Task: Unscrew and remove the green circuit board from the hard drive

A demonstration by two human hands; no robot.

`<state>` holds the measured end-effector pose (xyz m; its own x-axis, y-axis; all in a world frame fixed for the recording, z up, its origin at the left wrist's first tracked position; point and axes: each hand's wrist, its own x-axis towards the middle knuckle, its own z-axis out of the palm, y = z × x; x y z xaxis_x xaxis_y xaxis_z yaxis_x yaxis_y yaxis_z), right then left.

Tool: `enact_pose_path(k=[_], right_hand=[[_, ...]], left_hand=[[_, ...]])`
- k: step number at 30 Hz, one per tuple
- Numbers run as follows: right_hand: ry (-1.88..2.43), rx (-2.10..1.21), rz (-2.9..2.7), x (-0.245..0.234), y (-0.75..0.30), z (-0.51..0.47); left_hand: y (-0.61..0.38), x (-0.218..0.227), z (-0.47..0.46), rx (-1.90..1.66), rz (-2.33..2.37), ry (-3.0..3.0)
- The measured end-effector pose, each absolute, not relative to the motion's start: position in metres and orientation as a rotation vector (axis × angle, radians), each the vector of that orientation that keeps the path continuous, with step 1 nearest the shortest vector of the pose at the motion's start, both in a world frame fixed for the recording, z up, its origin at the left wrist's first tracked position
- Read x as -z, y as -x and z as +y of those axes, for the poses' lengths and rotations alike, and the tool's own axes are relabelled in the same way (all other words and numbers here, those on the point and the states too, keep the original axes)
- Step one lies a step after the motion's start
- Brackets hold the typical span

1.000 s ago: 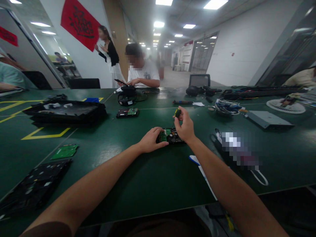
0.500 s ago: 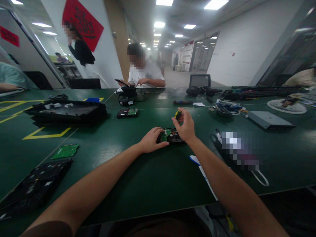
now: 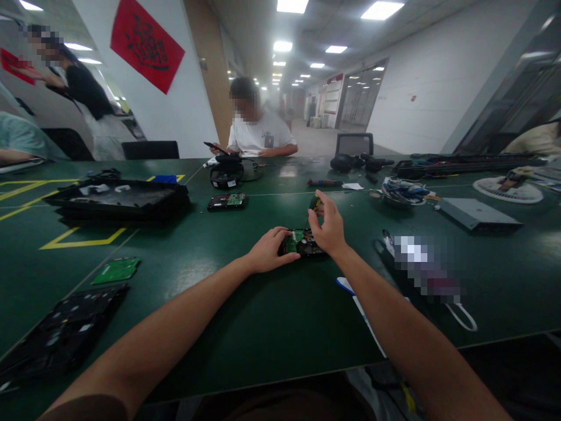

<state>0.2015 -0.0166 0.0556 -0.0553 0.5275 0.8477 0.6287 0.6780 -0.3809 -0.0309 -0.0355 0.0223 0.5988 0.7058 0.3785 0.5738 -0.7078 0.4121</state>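
A hard drive (image 3: 296,238) with a green circuit board on its upper face lies on the green table in front of me. My left hand (image 3: 269,251) grips its left end, thumb along the near side and fingers over the far side. Above the drive's right part, my right hand (image 3: 331,231) is closed around a screwdriver (image 3: 314,203) with a yellow and black handle. The screwdriver stands nearly upright, its thin shaft pointing down at the drive. Its tip is too small to make out, and my right hand hides part of the drive.
Another hard drive (image 3: 227,202) lies beyond my left hand. Stacked black trays (image 3: 118,202), a loose green circuit board (image 3: 116,270) and a black panel (image 3: 65,324) are leftward. Rightward are bundled cables (image 3: 403,192) and a grey metal box (image 3: 480,213). A person (image 3: 263,134) sits opposite.
My right hand and the screwdriver have shifted slightly, and more of the shaft shows. The left hand stays on the hard drive. In the background, a standing person has moved left.
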Motion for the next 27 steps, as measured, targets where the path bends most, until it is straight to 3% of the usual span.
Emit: enact_pose_path(k=[27], right_hand=[[0.945, 0.042, -1.662, -0.0584, -0.1988, -0.0199]], left_hand=[[0.0303, -0.0237, -0.0362, -0.769, 1.062, -2.580]])
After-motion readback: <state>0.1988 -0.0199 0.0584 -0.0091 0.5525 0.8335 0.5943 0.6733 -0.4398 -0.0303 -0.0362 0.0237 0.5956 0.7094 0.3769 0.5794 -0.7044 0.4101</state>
